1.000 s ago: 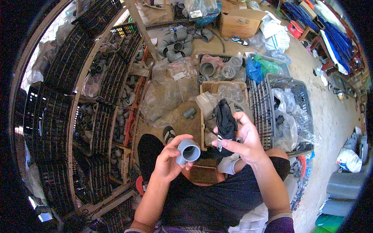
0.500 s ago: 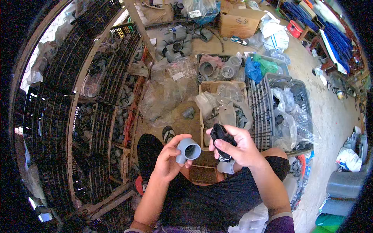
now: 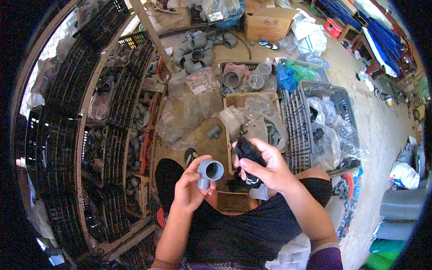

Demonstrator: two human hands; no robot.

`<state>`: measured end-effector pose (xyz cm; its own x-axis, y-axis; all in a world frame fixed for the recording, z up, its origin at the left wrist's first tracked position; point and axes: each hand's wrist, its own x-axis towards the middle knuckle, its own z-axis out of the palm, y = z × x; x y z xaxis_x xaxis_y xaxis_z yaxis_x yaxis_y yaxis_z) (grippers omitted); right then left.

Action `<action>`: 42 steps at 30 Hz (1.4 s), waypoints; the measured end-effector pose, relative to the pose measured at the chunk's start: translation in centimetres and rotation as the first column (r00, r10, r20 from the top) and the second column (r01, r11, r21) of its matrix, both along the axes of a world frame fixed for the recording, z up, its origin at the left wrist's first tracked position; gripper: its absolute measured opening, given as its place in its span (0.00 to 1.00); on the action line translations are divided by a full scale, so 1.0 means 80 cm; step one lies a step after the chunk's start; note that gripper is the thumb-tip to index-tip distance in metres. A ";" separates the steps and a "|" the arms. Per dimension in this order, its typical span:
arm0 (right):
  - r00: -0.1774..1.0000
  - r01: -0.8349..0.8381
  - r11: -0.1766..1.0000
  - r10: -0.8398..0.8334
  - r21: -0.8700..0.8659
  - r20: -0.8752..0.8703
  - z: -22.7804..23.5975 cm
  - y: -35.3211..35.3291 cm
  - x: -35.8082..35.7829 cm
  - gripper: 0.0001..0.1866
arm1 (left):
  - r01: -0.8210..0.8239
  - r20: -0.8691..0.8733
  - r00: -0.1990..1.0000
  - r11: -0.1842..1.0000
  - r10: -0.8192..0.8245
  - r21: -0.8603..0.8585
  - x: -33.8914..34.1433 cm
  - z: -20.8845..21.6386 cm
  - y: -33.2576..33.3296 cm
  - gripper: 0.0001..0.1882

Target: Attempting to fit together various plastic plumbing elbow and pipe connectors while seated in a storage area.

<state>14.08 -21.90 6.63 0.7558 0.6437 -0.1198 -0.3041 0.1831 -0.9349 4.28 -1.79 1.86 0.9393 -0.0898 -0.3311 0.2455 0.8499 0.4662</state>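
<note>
The left hand (image 3: 187, 188) is holding a grey plastic pipe fitting (image 3: 204, 182) above the person's lap, its thumb and fingers curling around the outside; the round mouth is facing up toward the head, and a shorter branch is pointing down toward the lap. Just to its right, the right hand (image 3: 269, 165) is gripping a bunched black cloth (image 3: 248, 154), thumb pressing on top and fingers closing around the far side. Cloth and fitting are staying apart, with a narrow gap showing between them. Beyond the hands, a beige crate (image 3: 232, 100) is holding clear plastic bags, a dark grey crate (image 3: 294, 135) is standing beside it, and another grey fitting (image 3: 213, 131) is lying on the floor.
</note>
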 end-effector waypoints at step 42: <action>0.463 0.439 0.889 -0.098 -0.132 0.881 -0.003 -0.025 -0.008 0.10 | -0.028 0.139 0.989 0.870 -0.047 0.493 0.039 0.015 -0.060 0.33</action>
<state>13.47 -23.86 6.39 0.7248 0.4444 0.5265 0.6593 -0.2255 -0.7173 7.42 -6.63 3.03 0.9794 0.0405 -0.1979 0.1518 0.4986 0.8534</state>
